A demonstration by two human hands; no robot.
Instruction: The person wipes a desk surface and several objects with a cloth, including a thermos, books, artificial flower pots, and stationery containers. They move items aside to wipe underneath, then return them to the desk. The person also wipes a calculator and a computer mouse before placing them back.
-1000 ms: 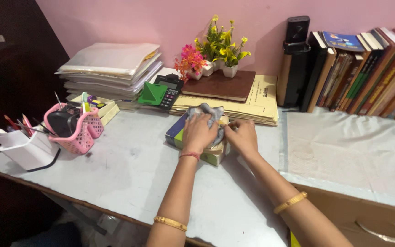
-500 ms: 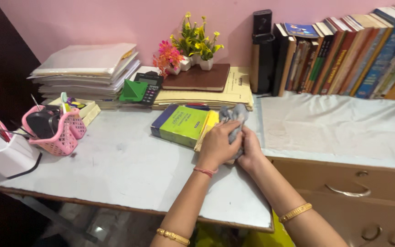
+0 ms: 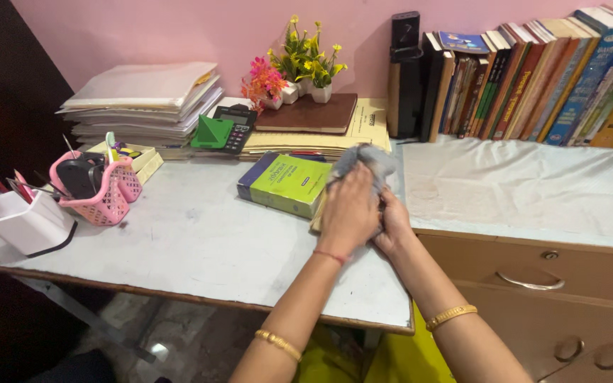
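My left hand (image 3: 350, 206) grips a crumpled grey cloth (image 3: 367, 159) and presses it down near the right edge of the grey table (image 3: 200, 248). My right hand (image 3: 394, 221) is tucked just under and beside it, holding something thin and yellowish that is mostly hidden; I cannot tell exactly what. A thick book with a green cover and blue spine (image 3: 284, 184) lies flat just left of both hands.
Behind stand a stack of papers (image 3: 143, 103), a calculator (image 3: 237, 126), a brown diary (image 3: 308, 115) on yellow folders and small flower pots (image 3: 299, 64). A pink basket (image 3: 101, 188) and white holder (image 3: 26, 223) sit left. Books (image 3: 533, 78) line a cloth-covered cabinet with drawers (image 3: 533, 284) on the right.
My hands and the cloth have moved off the green book's top to its right edge. The view has swung right, and the book's cover now shows fully.
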